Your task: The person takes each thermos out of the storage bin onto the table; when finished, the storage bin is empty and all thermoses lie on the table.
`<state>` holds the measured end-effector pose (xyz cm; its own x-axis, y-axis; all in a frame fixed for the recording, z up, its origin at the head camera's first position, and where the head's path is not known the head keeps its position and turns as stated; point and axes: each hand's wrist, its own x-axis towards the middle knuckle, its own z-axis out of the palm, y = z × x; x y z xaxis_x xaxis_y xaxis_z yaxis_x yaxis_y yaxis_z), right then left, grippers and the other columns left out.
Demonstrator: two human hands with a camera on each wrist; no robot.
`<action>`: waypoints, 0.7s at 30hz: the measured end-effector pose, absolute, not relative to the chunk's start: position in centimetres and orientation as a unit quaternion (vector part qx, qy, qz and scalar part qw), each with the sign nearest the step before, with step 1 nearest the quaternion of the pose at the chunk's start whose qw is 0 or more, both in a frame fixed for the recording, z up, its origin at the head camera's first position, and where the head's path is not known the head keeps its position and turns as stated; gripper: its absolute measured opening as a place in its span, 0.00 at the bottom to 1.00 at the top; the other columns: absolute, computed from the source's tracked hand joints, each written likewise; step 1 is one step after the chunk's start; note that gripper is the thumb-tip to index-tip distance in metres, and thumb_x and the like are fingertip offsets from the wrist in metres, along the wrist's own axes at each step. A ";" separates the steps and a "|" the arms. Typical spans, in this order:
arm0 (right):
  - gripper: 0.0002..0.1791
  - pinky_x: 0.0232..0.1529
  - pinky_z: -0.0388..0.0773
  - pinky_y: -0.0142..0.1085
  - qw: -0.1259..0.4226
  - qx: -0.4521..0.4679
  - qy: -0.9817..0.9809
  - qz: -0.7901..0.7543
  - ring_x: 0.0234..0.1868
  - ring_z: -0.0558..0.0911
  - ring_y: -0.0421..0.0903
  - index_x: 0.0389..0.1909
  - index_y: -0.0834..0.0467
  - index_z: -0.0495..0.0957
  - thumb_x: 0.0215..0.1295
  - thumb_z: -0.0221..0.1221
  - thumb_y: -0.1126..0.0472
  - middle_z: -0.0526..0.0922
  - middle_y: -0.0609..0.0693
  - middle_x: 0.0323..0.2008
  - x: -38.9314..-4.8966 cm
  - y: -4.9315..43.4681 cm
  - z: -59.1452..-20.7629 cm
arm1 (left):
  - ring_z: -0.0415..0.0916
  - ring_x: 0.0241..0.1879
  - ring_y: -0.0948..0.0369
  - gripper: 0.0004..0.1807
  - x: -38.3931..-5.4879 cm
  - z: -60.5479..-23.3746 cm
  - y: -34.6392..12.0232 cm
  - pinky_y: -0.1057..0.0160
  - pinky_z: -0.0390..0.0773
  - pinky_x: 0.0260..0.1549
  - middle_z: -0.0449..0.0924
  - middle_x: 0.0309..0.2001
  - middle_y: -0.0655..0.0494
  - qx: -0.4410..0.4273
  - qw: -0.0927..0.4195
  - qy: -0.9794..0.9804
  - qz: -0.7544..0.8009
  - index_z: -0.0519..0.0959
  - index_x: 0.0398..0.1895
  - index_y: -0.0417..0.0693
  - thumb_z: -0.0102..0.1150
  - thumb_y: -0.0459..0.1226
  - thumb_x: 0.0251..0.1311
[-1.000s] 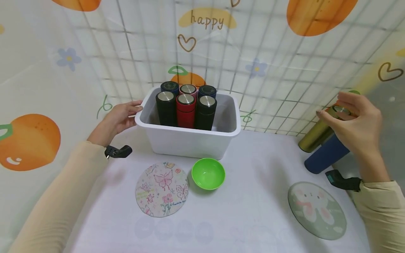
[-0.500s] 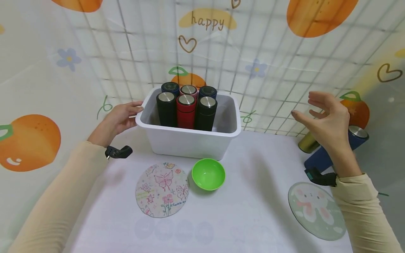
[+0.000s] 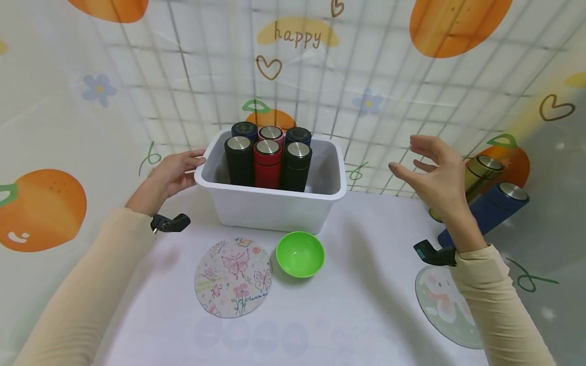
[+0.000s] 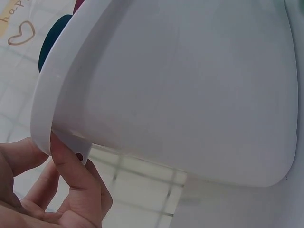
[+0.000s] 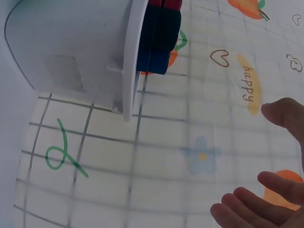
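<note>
A white plastic bin (image 3: 274,211) stands at the back of the table, with several thermos bottles upright in its left and middle part. Among them are a red thermos (image 3: 267,165) and two black ones in front; dark blue and pink caps show behind. My left hand (image 3: 169,175) pinches the bin's left rim between thumb and fingers, as the left wrist view (image 4: 78,190) also shows. My right hand (image 3: 435,175) hovers in the air right of the bin, fingers and thumb spread apart, holding nothing. Behind it lean a gold thermos (image 3: 482,175) and a blue thermos (image 3: 499,206).
A green bowl (image 3: 300,254) sits before the bin, beside a round butterfly mat (image 3: 233,284). At the right lies a round rabbit mat (image 3: 439,300), partly covered by my forearm. A printed cloth over a wire grid (image 3: 389,127) rises behind the bin.
My right hand has moved left, away from the gold and blue thermoses and toward the bin, uncovering more of both. The left hand has stayed on the rim.
</note>
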<state>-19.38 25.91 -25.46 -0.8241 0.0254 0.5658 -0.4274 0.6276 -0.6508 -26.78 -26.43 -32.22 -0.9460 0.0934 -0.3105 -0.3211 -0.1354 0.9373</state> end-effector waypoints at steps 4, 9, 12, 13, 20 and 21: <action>0.34 0.51 0.79 0.32 0.262 0.125 -0.856 0.429 0.58 0.78 0.49 0.61 0.58 0.77 0.51 0.76 0.63 0.79 0.51 0.58 -19.6 25.0 -25.7 | 0.80 0.44 0.61 0.33 -26.7 -32.3 -26.5 0.66 0.81 0.42 0.70 0.57 0.54 -0.088 0.135 0.643 0.749 0.60 0.77 0.49 0.56 0.36 0.72; 0.34 0.53 0.79 0.35 0.248 0.135 -0.853 0.439 0.58 0.78 0.49 0.61 0.59 0.77 0.51 0.77 0.62 0.80 0.51 0.58 -19.8 24.0 -25.9 | 0.80 0.46 0.59 0.32 -26.7 -32.3 -26.5 0.66 0.81 0.43 0.71 0.56 0.54 -0.090 0.130 0.646 0.747 0.61 0.77 0.49 0.57 0.36 0.72; 0.34 0.53 0.79 0.37 0.245 0.143 -0.850 0.444 0.58 0.78 0.49 0.60 0.59 0.78 0.50 0.77 0.62 0.80 0.51 0.57 -20.0 23.2 -25.9 | 0.80 0.45 0.59 0.31 -26.6 -32.2 -26.5 0.65 0.81 0.43 0.72 0.56 0.54 -0.091 0.128 0.646 0.747 0.62 0.76 0.49 0.57 0.36 0.72; 0.34 0.53 0.79 0.38 0.244 0.146 -0.849 0.446 0.58 0.79 0.49 0.60 0.59 0.78 0.50 0.77 0.62 0.80 0.51 0.57 -20.1 22.9 -25.9 | 0.80 0.46 0.59 0.32 -26.5 -32.2 -26.5 0.66 0.81 0.43 0.72 0.56 0.54 -0.089 0.130 0.645 0.748 0.61 0.77 0.49 0.57 0.36 0.72; 0.33 0.55 0.78 0.44 0.220 0.154 -0.846 0.461 0.59 0.78 0.49 0.60 0.59 0.77 0.51 0.76 0.61 0.80 0.50 0.58 -20.6 21.4 -26.6 | 0.81 0.42 0.60 0.33 -26.6 -32.2 -26.5 0.66 0.82 0.40 0.73 0.52 0.54 -0.084 0.137 0.629 0.761 0.59 0.77 0.47 0.56 0.34 0.72; 0.33 0.56 0.78 0.44 0.217 0.156 -0.846 0.462 0.59 0.78 0.49 0.60 0.59 0.77 0.52 0.76 0.60 0.80 0.50 0.58 -20.7 21.2 -26.7 | 0.81 0.41 0.60 0.33 -26.7 -32.2 -26.5 0.66 0.82 0.40 0.73 0.52 0.54 -0.082 0.139 0.627 0.762 0.58 0.78 0.46 0.55 0.33 0.72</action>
<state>-20.68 21.24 -26.69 -0.8575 -0.0636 0.5106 -0.4640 0.5243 -0.7140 -26.70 -26.45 -32.24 -0.9478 0.1086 -0.2999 -0.3151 -0.1741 0.9329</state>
